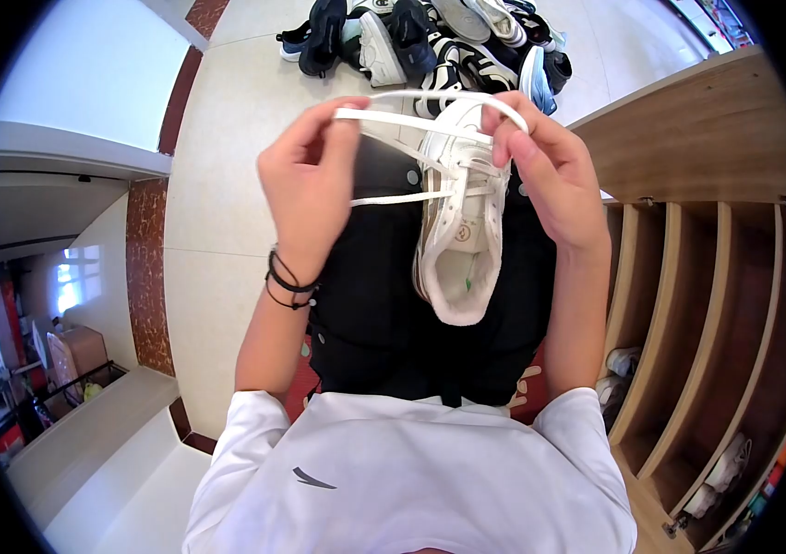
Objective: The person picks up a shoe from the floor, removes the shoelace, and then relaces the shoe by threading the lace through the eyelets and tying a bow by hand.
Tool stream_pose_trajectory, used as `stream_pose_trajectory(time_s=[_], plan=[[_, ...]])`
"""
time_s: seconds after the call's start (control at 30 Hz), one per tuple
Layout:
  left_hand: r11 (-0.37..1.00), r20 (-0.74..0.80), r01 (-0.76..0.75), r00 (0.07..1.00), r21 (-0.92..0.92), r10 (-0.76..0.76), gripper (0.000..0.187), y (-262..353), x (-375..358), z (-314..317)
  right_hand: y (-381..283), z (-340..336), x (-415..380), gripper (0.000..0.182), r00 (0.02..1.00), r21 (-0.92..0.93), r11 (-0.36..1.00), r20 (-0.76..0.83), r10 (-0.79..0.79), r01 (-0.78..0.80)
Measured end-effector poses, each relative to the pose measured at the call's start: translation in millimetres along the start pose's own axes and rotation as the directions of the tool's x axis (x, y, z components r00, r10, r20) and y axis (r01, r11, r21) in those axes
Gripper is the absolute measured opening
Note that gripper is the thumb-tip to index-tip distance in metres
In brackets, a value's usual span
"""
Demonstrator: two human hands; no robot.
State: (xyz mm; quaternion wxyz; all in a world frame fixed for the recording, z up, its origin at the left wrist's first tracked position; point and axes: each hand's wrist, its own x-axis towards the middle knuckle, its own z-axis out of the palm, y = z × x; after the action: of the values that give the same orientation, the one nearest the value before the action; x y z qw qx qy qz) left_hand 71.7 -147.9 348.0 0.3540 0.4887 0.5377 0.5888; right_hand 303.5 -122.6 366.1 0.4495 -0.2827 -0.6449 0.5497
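Observation:
A white sneaker (467,222) lies on my lap over black trousers, its heel opening toward me and its toe pointing away. White shoelace (411,122) runs from its lower eyelets out to both hands. My left hand (314,171) is closed in a pinch on the lace, left of the shoe, with black cords round the wrist. On the right, my right hand (545,162) pinches the lace between thumb and fingers beside the shoe's toe end. Several lace strands stretch between the hands above the shoe. The upper eyelets near the ankle hold no lace.
A pile of several shoes (420,46) lies on the tiled floor ahead. To the right stands an open wooden shoe cabinet (674,332) with a few shoes on its shelves and its door (697,129) swung out. At left are a white step and a shelf holding a box (79,355).

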Motion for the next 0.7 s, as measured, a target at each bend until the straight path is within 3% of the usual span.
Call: stream_pose_trajectory(time_s=[0.07, 0.13, 0.2, 0.27, 0.33, 0.4, 0.53, 0.7], plan=[[0.999, -0.054, -0.038, 0.998, 0.001, 0.038, 0.016, -6, 6, -6, 4, -6, -4, 0.020, 1.000, -0.018, 1.000, 0.020, -0.020, 0.021], [0.999, -0.073, -0.047, 0.996, 0.016, 0.048, 0.018, -13, 11, -14, 8, -8, -10, 0.022, 0.994, 0.084, 0.992, 0.045, 0.095, -0.099], [1.000, -0.077, -0.008, 0.997, -0.026, 0.006, 0.019, -13, 13, -22, 11, -5, -12, 0.022, 0.996, 0.113, 0.989, 0.030, 0.089, -0.092], [0.959, -0.084, 0.090, 0.990, -0.268, -0.116, 0.020, -17, 19, -33, 15, -5, -14, 0.022, 0.996, 0.141, 0.986, 0.016, 0.082, -0.084], [0.953, -0.055, 0.106, 0.990, -0.283, -0.127, 0.020, -23, 22, -41, 17, -8, -17, 0.023, 0.994, 0.110, 0.988, -0.010, 0.109, -0.107], [0.894, -0.083, 0.155, 0.974, -0.421, -0.209, 0.020, -28, 24, -45, 15, -8, -19, 0.023, 0.992, 0.102, 0.987, -0.030, 0.124, -0.121], [0.846, 0.010, 0.152, 0.985, -0.512, -0.171, 0.019, -44, 25, -59, 16, -10, -21, 0.022, 0.989, 0.033, 0.991, -0.072, 0.132, -0.130], [0.720, 0.031, 0.187, 0.974, -0.669, -0.224, 0.018, -57, 25, -70, 14, -14, -25, 0.021, 0.978, 0.096, 0.980, -0.098, 0.186, -0.177]])
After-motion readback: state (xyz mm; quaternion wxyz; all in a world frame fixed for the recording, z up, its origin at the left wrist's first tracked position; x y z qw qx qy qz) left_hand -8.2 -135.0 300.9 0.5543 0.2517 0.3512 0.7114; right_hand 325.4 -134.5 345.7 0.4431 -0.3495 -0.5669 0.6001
